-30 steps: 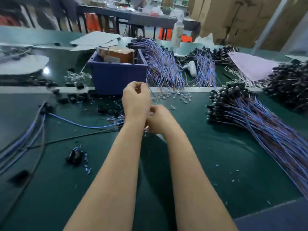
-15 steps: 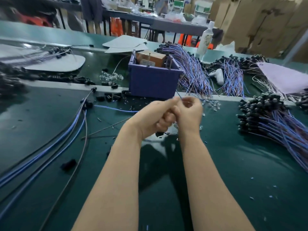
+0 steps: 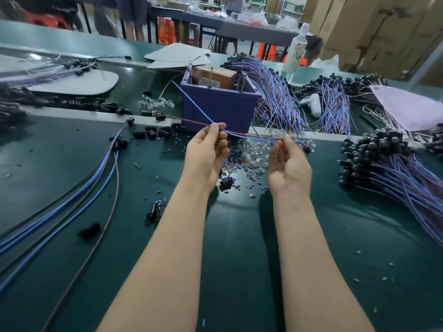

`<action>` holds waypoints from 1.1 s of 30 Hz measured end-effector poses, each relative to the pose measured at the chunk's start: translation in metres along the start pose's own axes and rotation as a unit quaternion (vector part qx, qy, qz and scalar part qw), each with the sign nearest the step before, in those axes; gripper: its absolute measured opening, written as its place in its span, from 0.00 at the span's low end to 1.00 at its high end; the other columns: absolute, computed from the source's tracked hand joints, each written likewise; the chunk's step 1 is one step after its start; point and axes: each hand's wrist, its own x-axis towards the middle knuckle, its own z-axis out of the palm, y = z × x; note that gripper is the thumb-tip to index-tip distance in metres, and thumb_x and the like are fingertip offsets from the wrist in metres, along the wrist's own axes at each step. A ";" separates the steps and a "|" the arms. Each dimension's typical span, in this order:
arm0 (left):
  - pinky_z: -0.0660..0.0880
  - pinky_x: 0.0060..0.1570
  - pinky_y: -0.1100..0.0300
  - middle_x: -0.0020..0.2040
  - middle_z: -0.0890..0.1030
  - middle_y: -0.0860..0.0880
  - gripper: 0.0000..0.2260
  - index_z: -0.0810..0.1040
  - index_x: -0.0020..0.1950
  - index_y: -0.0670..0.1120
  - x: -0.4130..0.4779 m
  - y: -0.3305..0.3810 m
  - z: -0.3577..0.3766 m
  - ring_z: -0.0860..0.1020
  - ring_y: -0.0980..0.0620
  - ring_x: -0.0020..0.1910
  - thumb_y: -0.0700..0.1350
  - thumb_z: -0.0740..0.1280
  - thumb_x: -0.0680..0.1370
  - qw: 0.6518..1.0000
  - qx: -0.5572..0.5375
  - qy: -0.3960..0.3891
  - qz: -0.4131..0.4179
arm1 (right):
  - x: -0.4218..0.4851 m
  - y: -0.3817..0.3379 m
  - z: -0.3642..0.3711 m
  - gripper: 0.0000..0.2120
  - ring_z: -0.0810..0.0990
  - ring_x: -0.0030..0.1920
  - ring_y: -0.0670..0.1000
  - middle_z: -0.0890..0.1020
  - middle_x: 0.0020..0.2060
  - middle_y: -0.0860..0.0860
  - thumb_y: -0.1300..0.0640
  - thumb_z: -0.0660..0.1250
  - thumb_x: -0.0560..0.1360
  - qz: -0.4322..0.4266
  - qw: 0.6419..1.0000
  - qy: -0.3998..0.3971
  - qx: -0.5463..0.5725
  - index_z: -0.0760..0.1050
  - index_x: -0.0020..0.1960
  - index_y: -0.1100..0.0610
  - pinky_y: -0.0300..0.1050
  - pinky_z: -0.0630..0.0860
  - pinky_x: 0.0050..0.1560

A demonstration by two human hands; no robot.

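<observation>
The green counter [image 3: 239, 236] carries everything. On its right lies a thick bundle [image 3: 395, 173] of blue and brown wires with black ends. At the left edge, a few long wires [image 3: 72, 204] run towards the viewer. A blue bin [image 3: 215, 109] stands at the far middle, with a brown box [image 3: 215, 76] inside.

In front of the bin, both hands are raised above the counter, palms turned inward. The left grip [image 3: 207, 152] pinches a blue wire [image 3: 191, 101] and a brown wire [image 3: 187, 120] between thumb and fingertips, the other fingers loosely curled. The right grip [image 3: 288, 166] pinches the same pair further along, near a black cap [image 3: 306, 149] at their end. The wires stretch between the two, well clear of the counter. Under them lies a heap of clear LEDs [image 3: 251, 159].
</observation>
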 end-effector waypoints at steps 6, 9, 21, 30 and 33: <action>0.75 0.29 0.69 0.27 0.80 0.54 0.07 0.74 0.42 0.43 -0.005 -0.011 0.012 0.77 0.62 0.26 0.37 0.62 0.80 0.998 0.064 0.020 -0.002 | -0.012 0.017 0.003 0.07 0.77 0.30 0.44 0.80 0.29 0.48 0.62 0.64 0.78 -0.055 0.953 -0.158 -0.253 0.78 0.42 0.57 0.34 0.76 0.34; 0.70 0.24 0.69 0.25 0.76 0.54 0.06 0.73 0.43 0.45 -0.006 -0.008 0.012 0.72 0.61 0.22 0.39 0.62 0.80 0.999 0.043 0.025 -0.014 | -0.011 0.022 0.002 0.10 0.78 0.28 0.45 0.80 0.28 0.50 0.61 0.63 0.79 -0.083 0.941 -0.150 -0.292 0.77 0.41 0.61 0.34 0.76 0.32; 0.70 0.25 0.70 0.26 0.78 0.55 0.15 0.78 0.44 0.43 -0.006 -0.010 0.012 0.71 0.62 0.23 0.47 0.57 0.83 0.997 0.064 0.045 -0.010 | -0.008 0.024 0.000 0.07 0.80 0.29 0.43 0.82 0.29 0.50 0.62 0.64 0.78 -0.032 0.970 -0.117 -0.212 0.77 0.42 0.60 0.33 0.78 0.35; 0.60 0.22 0.69 0.23 0.70 0.54 0.15 0.76 0.44 0.41 0.000 -0.007 0.003 0.63 0.60 0.21 0.45 0.54 0.84 0.993 -0.028 0.100 0.063 | -0.007 0.023 -0.001 0.10 0.78 0.27 0.43 0.81 0.26 0.48 0.61 0.65 0.78 -0.092 0.966 -0.090 -0.226 0.76 0.38 0.61 0.32 0.76 0.32; 0.59 0.22 0.68 0.23 0.69 0.54 0.15 0.76 0.46 0.43 0.001 -0.009 0.005 0.62 0.60 0.21 0.47 0.54 0.84 0.991 -0.030 0.110 0.071 | -0.006 0.024 -0.001 0.10 0.78 0.27 0.43 0.80 0.26 0.48 0.62 0.65 0.78 -0.097 0.967 -0.083 -0.222 0.75 0.38 0.61 0.32 0.76 0.32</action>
